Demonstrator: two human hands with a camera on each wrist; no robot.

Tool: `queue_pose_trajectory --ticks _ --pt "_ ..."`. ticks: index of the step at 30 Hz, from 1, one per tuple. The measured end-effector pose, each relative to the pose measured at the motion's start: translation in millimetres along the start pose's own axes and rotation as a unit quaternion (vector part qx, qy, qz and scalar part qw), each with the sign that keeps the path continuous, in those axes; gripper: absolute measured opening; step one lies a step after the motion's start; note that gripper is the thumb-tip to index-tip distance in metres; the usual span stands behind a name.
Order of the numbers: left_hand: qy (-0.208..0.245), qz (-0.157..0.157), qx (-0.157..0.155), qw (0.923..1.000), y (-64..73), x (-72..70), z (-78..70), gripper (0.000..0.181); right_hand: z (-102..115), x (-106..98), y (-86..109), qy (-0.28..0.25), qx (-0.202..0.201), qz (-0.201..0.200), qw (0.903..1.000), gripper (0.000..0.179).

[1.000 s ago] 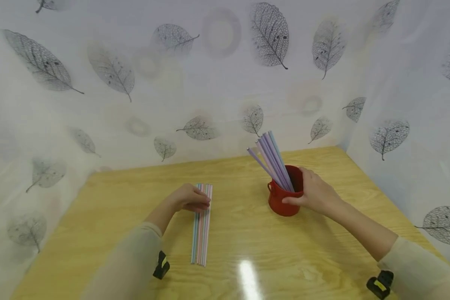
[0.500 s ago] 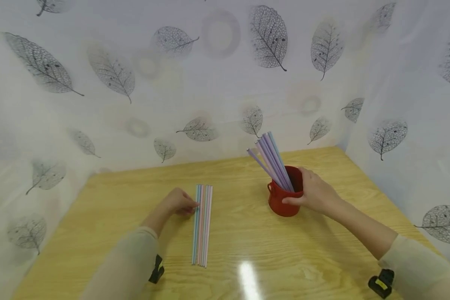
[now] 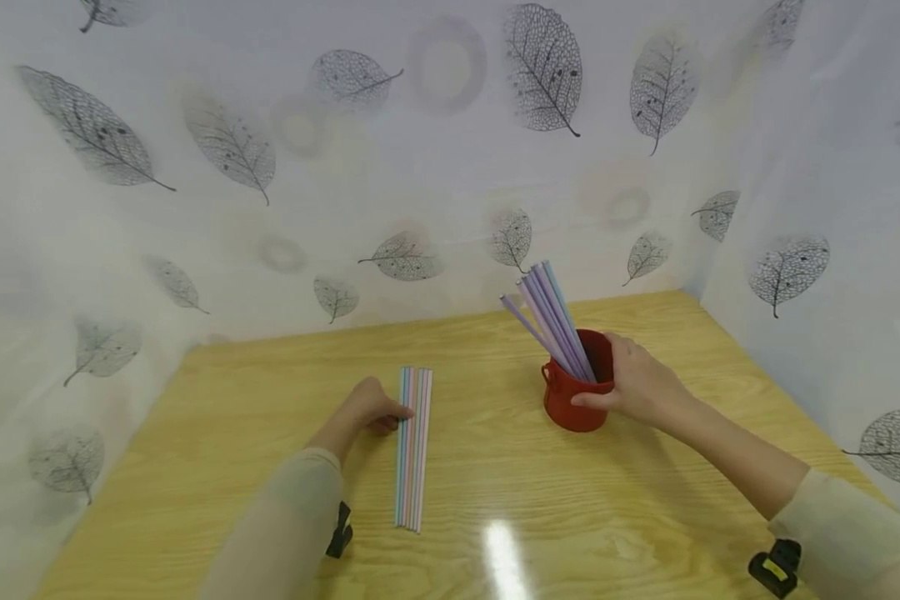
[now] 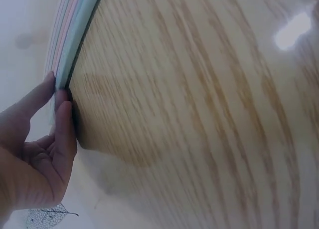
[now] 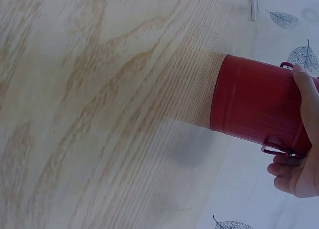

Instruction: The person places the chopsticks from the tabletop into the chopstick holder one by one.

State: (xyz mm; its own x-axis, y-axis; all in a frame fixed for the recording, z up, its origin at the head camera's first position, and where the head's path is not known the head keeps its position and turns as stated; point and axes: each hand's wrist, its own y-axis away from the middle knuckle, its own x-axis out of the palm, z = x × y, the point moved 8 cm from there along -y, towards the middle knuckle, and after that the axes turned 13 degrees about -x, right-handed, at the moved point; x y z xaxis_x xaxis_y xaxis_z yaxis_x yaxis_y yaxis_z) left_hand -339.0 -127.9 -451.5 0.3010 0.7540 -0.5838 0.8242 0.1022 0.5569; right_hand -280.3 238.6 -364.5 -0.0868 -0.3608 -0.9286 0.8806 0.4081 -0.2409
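Note:
A row of several pastel straws (image 3: 414, 467) lies side by side on the wooden table. At the row's left edge, my left hand (image 3: 378, 407) has its thumb over the top and fingertips against the outer light-green straw (image 4: 82, 32), pinching there. My right hand (image 3: 648, 385) grips the rim of a small red bucket (image 3: 570, 408), thumb on the near side and fingers round the far side. Purple, pink and blue straws (image 3: 551, 321) stand in the bucket, leaning left. In the right wrist view the bucket's wall (image 5: 259, 99) and a side handle (image 5: 273, 148) show under the hand.
The wooden table (image 3: 480, 450) ends at the back against a white curtain (image 3: 435, 167) with leaf prints, which also hangs along the sides. A black wrist device (image 3: 776, 568) sits by the right sleeve.
My left hand drew back left from on top of the straw row to its left edge, then moved slightly in over it. The right hand stays on the bucket; the view shifted a little.

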Motion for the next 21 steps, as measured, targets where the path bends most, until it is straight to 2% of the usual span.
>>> queue_pose_trajectory --ticks 4,14,21 --pt "0.017 0.021 0.000 0.9996 -0.1 0.0 3.5 0.024 0.5 0.2 -1.0 -0.003 0.000 0.003 1.0000 0.112" --pt "0.030 0.078 0.026 0.9962 7.6 0.0 5.2 0.019 3.5 -0.4 0.0 -0.012 -0.007 -0.006 0.9999 0.110" --pt "0.062 0.156 0.030 0.9854 5.3 3.7 8.7 0.018 4.5 -1.2 0.1 -0.007 -0.006 -0.006 0.9999 0.111"
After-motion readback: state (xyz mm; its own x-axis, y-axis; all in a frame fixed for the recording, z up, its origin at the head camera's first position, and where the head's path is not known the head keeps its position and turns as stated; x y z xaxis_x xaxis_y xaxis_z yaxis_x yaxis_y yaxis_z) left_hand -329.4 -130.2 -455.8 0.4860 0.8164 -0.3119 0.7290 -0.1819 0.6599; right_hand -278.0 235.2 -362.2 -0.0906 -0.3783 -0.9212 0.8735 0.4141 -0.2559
